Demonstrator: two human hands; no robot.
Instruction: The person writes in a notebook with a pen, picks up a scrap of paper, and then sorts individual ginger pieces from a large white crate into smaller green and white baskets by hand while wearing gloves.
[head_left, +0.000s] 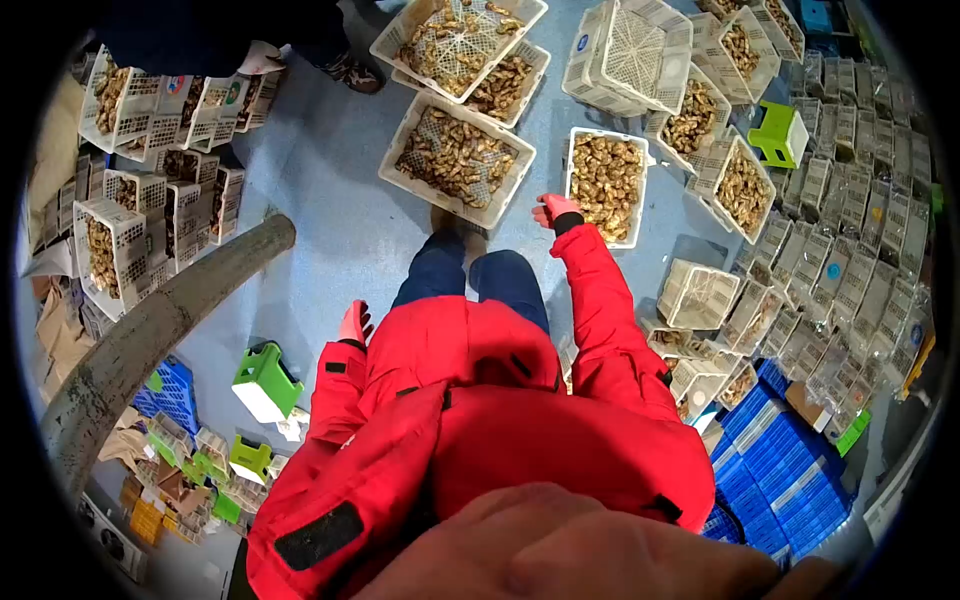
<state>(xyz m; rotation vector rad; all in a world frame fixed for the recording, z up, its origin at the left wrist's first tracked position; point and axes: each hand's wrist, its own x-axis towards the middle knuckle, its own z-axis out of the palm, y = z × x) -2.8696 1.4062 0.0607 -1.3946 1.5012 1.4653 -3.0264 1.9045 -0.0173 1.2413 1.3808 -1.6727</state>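
My left hand hangs beside my left hip, with its fingers apart and nothing visible in it. My right hand reaches forward with fingers loosely bent and no object showing in it. It is nearest to a white crate filled with brown, knobbly mushroom-like pieces; whether it touches the rim I cannot tell. Directly ahead of my feet sits a wider white crate, its mesh bottom partly covered by similar brown pieces.
Two overlapping crates lie further ahead, near another person's shoe. Stacked white crates stand at front right. A thick pole slants in from the left. Green stools and blue crates stand around the blue floor.
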